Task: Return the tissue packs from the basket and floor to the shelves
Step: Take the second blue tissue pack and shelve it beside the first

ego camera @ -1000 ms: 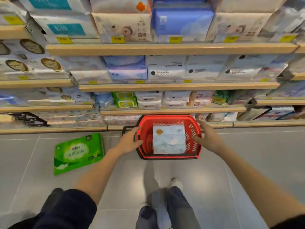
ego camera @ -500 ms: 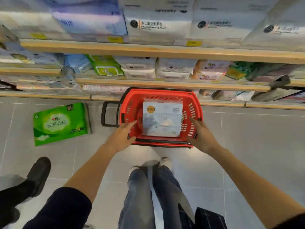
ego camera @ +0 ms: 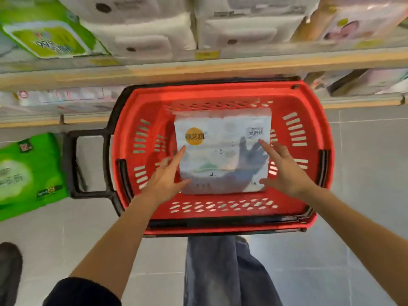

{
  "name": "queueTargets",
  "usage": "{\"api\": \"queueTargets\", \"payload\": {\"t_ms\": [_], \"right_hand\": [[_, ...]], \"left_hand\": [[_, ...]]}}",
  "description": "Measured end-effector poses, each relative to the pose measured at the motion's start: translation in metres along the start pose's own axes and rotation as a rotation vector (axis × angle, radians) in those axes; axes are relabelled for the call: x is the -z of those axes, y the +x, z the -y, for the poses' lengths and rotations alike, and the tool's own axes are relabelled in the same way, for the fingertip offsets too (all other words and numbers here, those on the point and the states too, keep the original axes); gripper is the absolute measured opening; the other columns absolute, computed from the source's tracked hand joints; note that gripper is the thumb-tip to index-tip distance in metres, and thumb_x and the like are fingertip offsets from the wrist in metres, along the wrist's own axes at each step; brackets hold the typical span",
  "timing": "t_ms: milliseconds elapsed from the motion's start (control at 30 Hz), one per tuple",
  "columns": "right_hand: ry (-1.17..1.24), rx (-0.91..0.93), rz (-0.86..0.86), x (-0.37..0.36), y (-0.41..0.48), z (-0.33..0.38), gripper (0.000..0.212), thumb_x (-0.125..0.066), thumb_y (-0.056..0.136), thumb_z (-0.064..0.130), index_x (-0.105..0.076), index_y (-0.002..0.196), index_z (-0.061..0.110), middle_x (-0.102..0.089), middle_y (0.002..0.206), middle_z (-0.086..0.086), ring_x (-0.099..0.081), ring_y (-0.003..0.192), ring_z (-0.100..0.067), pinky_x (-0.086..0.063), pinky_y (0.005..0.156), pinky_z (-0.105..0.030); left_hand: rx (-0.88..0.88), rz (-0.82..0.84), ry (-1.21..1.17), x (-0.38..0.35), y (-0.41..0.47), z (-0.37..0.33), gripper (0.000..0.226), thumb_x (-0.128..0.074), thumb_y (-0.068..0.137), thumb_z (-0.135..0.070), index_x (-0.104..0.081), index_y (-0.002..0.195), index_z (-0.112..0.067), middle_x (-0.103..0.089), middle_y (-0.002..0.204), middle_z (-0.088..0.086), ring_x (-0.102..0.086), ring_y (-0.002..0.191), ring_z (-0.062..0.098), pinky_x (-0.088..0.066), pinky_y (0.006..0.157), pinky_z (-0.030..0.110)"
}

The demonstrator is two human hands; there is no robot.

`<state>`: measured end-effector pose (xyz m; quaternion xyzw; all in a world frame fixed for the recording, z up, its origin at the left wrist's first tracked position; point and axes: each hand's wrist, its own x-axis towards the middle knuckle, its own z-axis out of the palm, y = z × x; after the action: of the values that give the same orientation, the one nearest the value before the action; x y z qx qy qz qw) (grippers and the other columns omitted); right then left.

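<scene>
A white tissue pack [ego camera: 223, 151] w/ an orange round logo is lying flat in the middle of a red basket [ego camera: 309, 138], which is sitting on the grey floor [ego camera: 364, 173] right below the shelves [ego camera: 198, 69] at 12 o'clock. The left hand [ego camera: 164, 181] is reaching in at the pack's 8 o'clock edge, fingers spread, fingertips touching or nearly touching its side. The right hand [ego camera: 284, 168] is hovering over the pack's 4 o'clock corner, fingers also spread & casting a shadow on the wrap; neither hand is gripping yet. A green tissue pack [ego camera: 28, 173] is lying on the floor at 9 o'clock, just past the basket's black handle [ego camera: 72, 164]. Risk, as a guess: the glossy wrap looks slick, so a loose two-sided squeeze could let the pack slip back down, or a corner could be catching on the basket rim while lifting.
</scene>
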<state>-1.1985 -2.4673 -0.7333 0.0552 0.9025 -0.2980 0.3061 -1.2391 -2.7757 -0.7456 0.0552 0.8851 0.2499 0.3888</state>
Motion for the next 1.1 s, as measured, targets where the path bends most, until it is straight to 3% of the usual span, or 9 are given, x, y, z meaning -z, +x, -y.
{"api": "queueTargets", "payload": {"t_ms": [100, 267, 400, 467, 567, 700, 833, 933, 1100], "right_hand": [[0.070, 0.043, -0.050, -0.018, 0.026, -0.016, 0.109, -0.082, 0.063, 0.014, -0.006, 0.139, 0.037, -0.016, 0.145, -0.021, -0.032, 0.127, -0.037, -0.037, 0.099, -0.040], [0.128, -0.042, -0.131, -0.042, 0.042, -0.032, 0.119, -0.082, 0.062, 0.011, 0.002, 0.135, 0.051, 0.004, 0.152, -0.018, -0.017, 0.138, -0.040, -0.041, 0.099, -0.048], [0.154, -0.076, -0.046, -0.063, 0.050, -0.039, 0.139, -0.082, 0.059, 0.003, 0.025, 0.127, 0.059, -0.015, 0.151, -0.018, -0.054, 0.111, -0.040, -0.043, 0.077, -0.032], [0.158, -0.099, -0.055, -0.069, 0.053, -0.041, 0.141, -0.082, 0.058, 0.001, 0.027, 0.126, 0.060, -0.016, 0.150, -0.020, -0.058, 0.102, -0.041, -0.044, 0.075, -0.032], [0.180, -0.074, -0.081, -0.070, 0.054, -0.044, 0.141, -0.082, 0.058, 0.001, 0.026, 0.127, 0.060, -0.015, 0.153, -0.014, -0.057, 0.105, -0.039, -0.045, 0.079, -0.034], [0.194, -0.046, -0.096, -0.068, 0.052, -0.043, 0.140, -0.081, 0.058, 0.002, 0.024, 0.129, 0.059, -0.020, 0.151, -0.015, -0.062, 0.095, -0.036, -0.052, 0.077, -0.043], [0.158, -0.023, -0.112, -0.068, 0.045, -0.039, 0.137, -0.082, 0.060, 0.005, 0.025, 0.132, 0.054, -0.020, 0.152, -0.015, -0.054, 0.108, -0.043, -0.048, 0.081, -0.043], [0.176, -0.025, -0.106, -0.065, 0.039, -0.033, 0.135, -0.082, 0.061, 0.007, 0.022, 0.136, 0.047, -0.022, 0.150, -0.018, -0.053, 0.108, -0.043, -0.050, 0.081, -0.046], [0.186, -0.001, -0.118, -0.050, 0.026, -0.020, 0.134, -0.080, 0.063, 0.008, 0.024, 0.135, 0.049, -0.021, 0.150, -0.020, -0.057, 0.104, -0.041, -0.052, 0.079, -0.045]], "left_hand": [[0.037, 0.022, -0.003, -0.012, 0.028, 0.016, 0.100, -0.067, 0.079, -0.035, 0.015, 0.127, -0.067, -0.019, 0.152, 0.017, -0.028, 0.137, 0.038, -0.031, 0.108, 0.051], [0.021, -0.016, -0.101, -0.031, 0.050, 0.024, 0.114, -0.074, 0.072, -0.039, 0.020, 0.133, -0.058, -0.015, 0.154, 0.017, -0.028, 0.138, 0.036, -0.036, 0.104, 0.050], [0.029, -0.057, -0.190, -0.054, 0.059, 0.021, 0.132, -0.082, 0.062, -0.040, 0.032, 0.128, -0.055, -0.003, 0.157, 0.015, -0.024, 0.140, 0.031, -0.031, 0.109, 0.044], [0.032, -0.087, -0.221, -0.062, 0.066, 0.023, 0.138, -0.085, 0.057, -0.038, 0.035, 0.123, -0.057, 0.007, 0.157, 0.015, -0.014, 0.143, 0.029, -0.028, 0.109, 0.038], [0.012, -0.104, -0.213, -0.066, 0.072, 0.029, 0.139, -0.086, 0.053, -0.042, 0.034, 0.122, -0.054, 0.010, 0.157, 0.012, -0.014, 0.143, 0.026, -0.029, 0.109, 0.035], [-0.032, -0.137, -0.194, -0.063, 0.069, 0.030, 0.139, -0.086, 0.052, -0.041, 0.030, 0.127, -0.051, 0.001, 0.158, 0.012, -0.021, 0.141, 0.029, -0.033, 0.108, 0.040], [-0.048, -0.131, -0.200, -0.059, 0.062, 0.029, 0.141, -0.087, 0.055, -0.029, 0.030, 0.129, -0.054, -0.027, 0.151, 0.016, -0.041, 0.131, 0.032, -0.041, 0.103, 0.048], [-0.040, -0.132, -0.205, -0.054, 0.056, 0.027, 0.138, -0.086, 0.058, -0.024, 0.029, 0.128, -0.055, -0.031, 0.150, 0.016, -0.042, 0.130, 0.031, -0.039, 0.104, 0.040], [-0.019, -0.143, -0.233, -0.036, 0.039, 0.012, 0.131, -0.084, 0.062, -0.025, 0.025, 0.129, -0.055, -0.032, 0.149, 0.011, -0.044, 0.127, 0.028, -0.036, 0.093, 0.026]]}}
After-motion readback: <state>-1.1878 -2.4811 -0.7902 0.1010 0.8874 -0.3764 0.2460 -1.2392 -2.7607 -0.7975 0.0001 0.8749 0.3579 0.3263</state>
